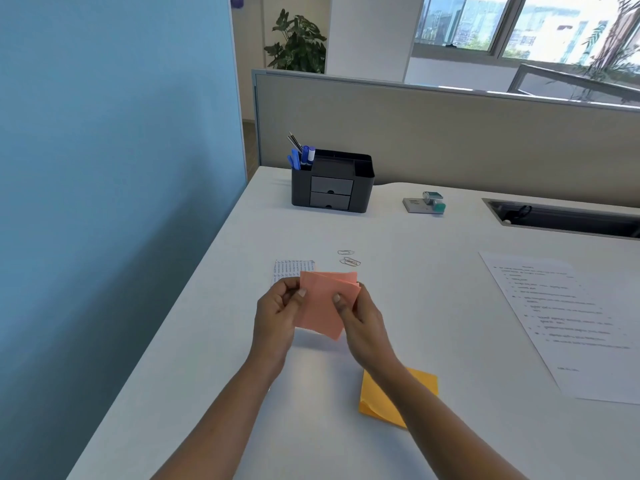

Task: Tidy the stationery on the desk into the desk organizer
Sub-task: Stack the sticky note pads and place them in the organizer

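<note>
At the far side of the table [225, 375] stands the black desk organizer [362, 192]. Its left compartment holds several blue pens [301, 158] and some thin dark pencils [294, 142], all upright or a little tilted. In its front are two grey drawers [330, 194], both closed, and what is inside the right compartment I cannot tell. The pink sticky notes [322, 306] are not in the organizer; they are held above the table, near the person, well apart from it. The left grip [277, 313] pinches the left edge of the pink pad with thumb and curled fingers, and the right grip [363, 323] pinches its right edge in the same way. An orange sticky pad [374, 400] lies on the table, partly under the right forearm. Just beyond the pink pad lie a small printed slip [291, 268] and a few paper clips [348, 258]. To the right of the organizer sit a flat grey item [415, 205] and a small teal and white device [433, 200], touching. A large printed sheet [571, 323] lies at the right, and a cable slot [561, 220] is cut in the table at the far right. A blue wall [104, 168] is at the left, a beige partition [450, 133] behind the table, then a plant [298, 43] and windows [519, 26].
</note>
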A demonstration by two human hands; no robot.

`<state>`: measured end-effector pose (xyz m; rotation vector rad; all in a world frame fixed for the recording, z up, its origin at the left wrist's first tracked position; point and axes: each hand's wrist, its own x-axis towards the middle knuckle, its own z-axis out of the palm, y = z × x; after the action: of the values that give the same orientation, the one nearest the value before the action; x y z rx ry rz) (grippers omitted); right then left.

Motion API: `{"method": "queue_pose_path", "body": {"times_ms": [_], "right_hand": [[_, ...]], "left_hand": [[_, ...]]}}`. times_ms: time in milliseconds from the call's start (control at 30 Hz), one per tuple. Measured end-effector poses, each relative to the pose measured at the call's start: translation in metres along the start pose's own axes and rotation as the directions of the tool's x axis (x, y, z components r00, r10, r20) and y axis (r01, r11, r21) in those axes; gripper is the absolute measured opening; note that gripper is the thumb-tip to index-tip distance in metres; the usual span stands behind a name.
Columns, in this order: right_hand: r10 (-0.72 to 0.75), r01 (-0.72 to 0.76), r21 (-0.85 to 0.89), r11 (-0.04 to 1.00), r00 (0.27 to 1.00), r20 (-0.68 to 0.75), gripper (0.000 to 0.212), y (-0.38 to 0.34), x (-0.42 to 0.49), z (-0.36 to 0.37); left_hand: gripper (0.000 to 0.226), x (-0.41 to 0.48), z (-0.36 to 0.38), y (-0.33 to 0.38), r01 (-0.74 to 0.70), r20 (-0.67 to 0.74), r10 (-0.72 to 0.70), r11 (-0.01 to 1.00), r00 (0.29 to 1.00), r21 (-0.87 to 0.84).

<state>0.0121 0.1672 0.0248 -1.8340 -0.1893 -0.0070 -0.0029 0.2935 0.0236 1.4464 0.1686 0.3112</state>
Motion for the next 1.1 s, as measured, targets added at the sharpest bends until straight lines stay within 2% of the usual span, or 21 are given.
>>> {"method": "queue_pose_path", "body": {"times_ms": [200, 400, 633, 833, 1100], "right_hand": [[-0.002, 0.001, 0.027, 1.000, 1.000, 0.014, 0.010, 0.012, -0.013, 0.009], [-0.055, 0.055, 0.028, 0.998, 0.998, -0.017, 0.009, 0.009, -0.014, 0.011], [-0.047, 0.047, 0.018, 0.999, 0.999, 0.009, 0.012, 0.010, -0.011, 0.009], [-0.068, 0.068, 0.028, 0.997, 0.998, -0.006, 0.010, 0.011, -0.010, 0.009], [-0.069, 0.069, -0.004, 0.998, 0.998, -0.007, 0.012, 0.014, -0.008, 0.010]], "left_hand": [[0.031, -0.008, 0.002, -0.010, -0.004, 0.093, 0.000, 0.999, 0.996, 0.044], [0.033, -0.009, 0.004, -0.007, -0.040, 0.071, 0.036, 0.997, 0.997, 0.067], [0.030, -0.009, 0.002, -0.012, -0.035, 0.060, 0.029, 0.994, 0.998, 0.102], [0.039, -0.008, 0.001, -0.009, -0.058, 0.050, 0.050, 0.983, 0.998, 0.177], [0.024, -0.007, -0.003, -0.007, -0.051, 0.072, 0.033, 0.962, 0.997, 0.270]]}}
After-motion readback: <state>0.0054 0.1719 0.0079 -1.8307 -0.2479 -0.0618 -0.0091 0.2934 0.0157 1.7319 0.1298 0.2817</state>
